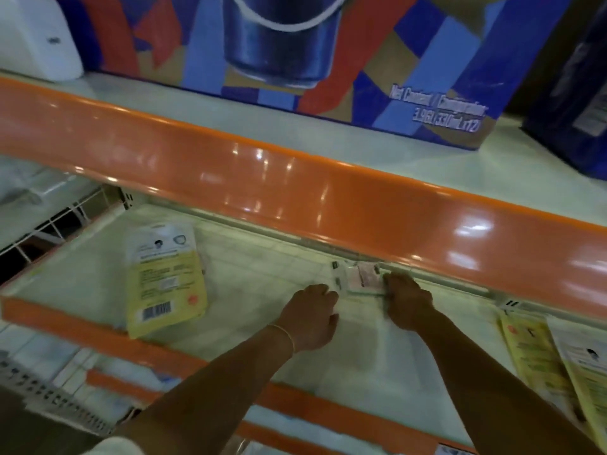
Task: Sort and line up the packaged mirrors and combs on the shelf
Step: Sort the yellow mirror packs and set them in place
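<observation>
Both my hands reach deep into the white shelf (98,277) under the orange rail. My left hand (312,318) and my right hand (407,300) hold the two sides of a small clear packet (356,279) with white and pink card inside, far back under the upper shelf. The image is blurred, so the packet's contents are unclear. A yellow and white packaged item (166,277) with a barcode lies flat on the shelf to the left. More yellow packages (542,362) lie at the right edge.
The orange rail (295,182) of the upper shelf overhangs my hands. Above it stand a large blue, red and brown printed box (328,54), a white object (36,37) at left and a dark box (578,93) at right. A wire divider (62,224) bounds the shelf's left side.
</observation>
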